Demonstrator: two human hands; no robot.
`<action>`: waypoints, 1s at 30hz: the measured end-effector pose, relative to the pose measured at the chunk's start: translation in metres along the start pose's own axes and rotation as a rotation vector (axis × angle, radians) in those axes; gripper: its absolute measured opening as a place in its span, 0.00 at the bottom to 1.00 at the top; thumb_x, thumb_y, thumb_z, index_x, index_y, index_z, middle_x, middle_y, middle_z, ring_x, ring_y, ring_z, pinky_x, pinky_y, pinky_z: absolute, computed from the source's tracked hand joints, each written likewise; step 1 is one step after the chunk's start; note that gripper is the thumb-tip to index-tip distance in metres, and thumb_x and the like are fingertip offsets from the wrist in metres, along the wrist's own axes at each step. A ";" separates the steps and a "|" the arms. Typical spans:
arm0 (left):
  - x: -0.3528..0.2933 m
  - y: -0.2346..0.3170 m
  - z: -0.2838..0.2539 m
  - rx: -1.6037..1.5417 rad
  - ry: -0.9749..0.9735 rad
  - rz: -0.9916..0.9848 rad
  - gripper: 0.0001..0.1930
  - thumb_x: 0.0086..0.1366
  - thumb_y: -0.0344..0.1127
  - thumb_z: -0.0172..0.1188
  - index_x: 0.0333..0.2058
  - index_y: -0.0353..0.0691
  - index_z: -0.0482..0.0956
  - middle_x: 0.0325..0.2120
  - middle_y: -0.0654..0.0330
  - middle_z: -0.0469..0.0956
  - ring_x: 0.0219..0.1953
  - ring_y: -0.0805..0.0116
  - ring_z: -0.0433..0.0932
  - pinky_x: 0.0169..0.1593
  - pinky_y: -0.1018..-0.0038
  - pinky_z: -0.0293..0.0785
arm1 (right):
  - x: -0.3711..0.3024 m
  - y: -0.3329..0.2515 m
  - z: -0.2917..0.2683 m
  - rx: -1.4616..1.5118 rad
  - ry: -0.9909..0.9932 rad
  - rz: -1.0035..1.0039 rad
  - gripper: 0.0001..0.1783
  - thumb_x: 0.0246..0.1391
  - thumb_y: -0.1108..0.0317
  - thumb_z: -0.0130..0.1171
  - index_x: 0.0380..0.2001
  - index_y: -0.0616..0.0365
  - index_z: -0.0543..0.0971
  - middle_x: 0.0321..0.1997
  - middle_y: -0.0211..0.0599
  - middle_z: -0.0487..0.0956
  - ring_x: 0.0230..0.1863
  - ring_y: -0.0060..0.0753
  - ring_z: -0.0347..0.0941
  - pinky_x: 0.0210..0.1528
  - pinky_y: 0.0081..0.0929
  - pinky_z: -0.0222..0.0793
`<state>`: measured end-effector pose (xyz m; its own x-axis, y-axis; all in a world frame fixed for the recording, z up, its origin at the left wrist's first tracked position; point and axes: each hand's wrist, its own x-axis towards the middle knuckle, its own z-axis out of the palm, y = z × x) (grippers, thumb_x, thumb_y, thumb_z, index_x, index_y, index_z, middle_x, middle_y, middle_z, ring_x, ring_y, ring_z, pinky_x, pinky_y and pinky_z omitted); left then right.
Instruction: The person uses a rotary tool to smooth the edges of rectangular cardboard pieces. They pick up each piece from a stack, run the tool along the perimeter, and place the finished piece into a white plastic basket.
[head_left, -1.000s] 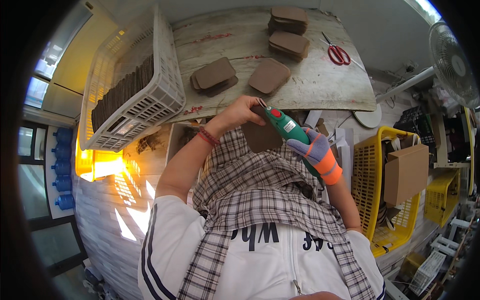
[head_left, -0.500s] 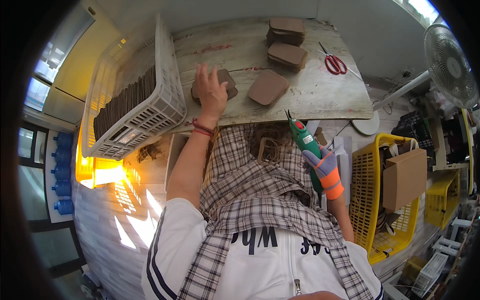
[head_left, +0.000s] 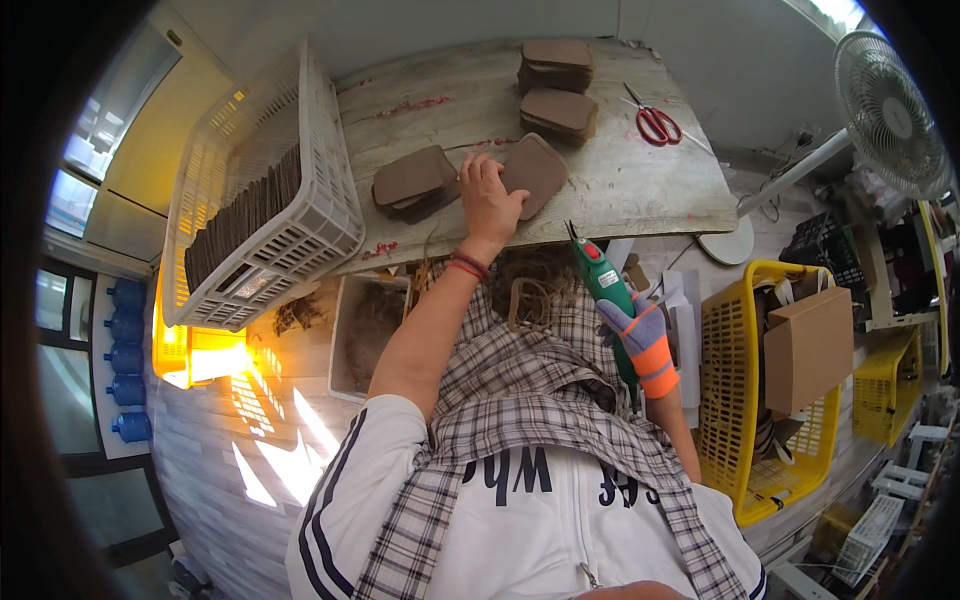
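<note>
My left hand (head_left: pixel 490 204), bare with red bands at the wrist, is at the left edge of a stack of brown rounded pieces (head_left: pixel 536 172). Its fingers are stretched out and its thumb touches the stack's lower left side. Left of it lies another stack of the same brown pieces (head_left: pixel 413 177), slightly uneven. My right hand (head_left: pixel 641 335), in a grey and orange glove, is closed around green electric scissors (head_left: pixel 605 278). Their dark blades point up toward the table's near edge. The fingers' far side is hidden.
On the worn table (head_left: pixel 440 125) are two more brown stacks (head_left: pixel 557 112) and red-handled scissors (head_left: pixel 655 125). A white crate (head_left: pixel 335 190) of upright brown pieces stands left. A scrap-filled box (head_left: pixel 340 335) is below the table; a yellow basket (head_left: pixel 728 400) and a fan (head_left: pixel 893 115) are right.
My left hand has moved right, from the left stack to the middle one. That middle stack's top looks turned. My right hand still grips the electric scissors, nearly unmoved.
</note>
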<state>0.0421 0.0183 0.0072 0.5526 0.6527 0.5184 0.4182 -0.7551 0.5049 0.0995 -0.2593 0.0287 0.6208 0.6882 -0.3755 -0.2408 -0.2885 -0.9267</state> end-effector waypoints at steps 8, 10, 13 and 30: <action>-0.005 0.030 -0.007 -1.512 0.033 -0.673 0.11 0.59 0.25 0.58 0.39 0.38 0.69 0.40 0.61 0.74 0.44 0.65 0.73 0.46 0.66 0.72 | 0.001 -0.015 0.008 0.062 0.049 -0.090 0.19 0.48 0.61 0.65 0.37 0.62 0.72 0.22 0.29 0.75 0.19 0.18 0.69 0.20 0.16 0.64; -0.006 0.044 -0.015 -1.810 0.034 -0.719 0.13 0.60 0.24 0.57 0.44 0.38 0.69 0.43 0.59 0.74 0.47 0.63 0.73 0.51 0.66 0.71 | 0.002 -0.019 0.014 0.079 0.077 -0.121 0.19 0.48 0.61 0.65 0.38 0.62 0.72 0.21 0.29 0.74 0.19 0.17 0.69 0.20 0.15 0.64; -0.011 0.050 -0.010 -2.031 0.075 -0.788 0.17 0.60 0.24 0.56 0.49 0.38 0.67 0.48 0.57 0.72 0.50 0.61 0.71 0.57 0.65 0.68 | 0.004 -0.023 0.022 0.080 0.111 -0.141 0.20 0.48 0.61 0.65 0.38 0.63 0.72 0.21 0.28 0.74 0.18 0.16 0.68 0.19 0.15 0.63; -0.038 0.082 -0.005 -2.143 -0.040 -0.835 0.21 0.61 0.23 0.53 0.53 0.41 0.64 0.50 0.57 0.70 0.53 0.60 0.69 0.59 0.63 0.66 | 0.002 -0.045 0.029 0.130 0.156 -0.202 0.18 0.49 0.63 0.65 0.38 0.64 0.74 0.22 0.29 0.76 0.20 0.16 0.70 0.20 0.14 0.63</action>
<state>0.0518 -0.0680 0.0322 0.7449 0.6568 -0.1169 -0.6069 0.7399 0.2901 0.0907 -0.2255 0.0695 0.7708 0.6093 -0.1861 -0.1884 -0.0610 -0.9802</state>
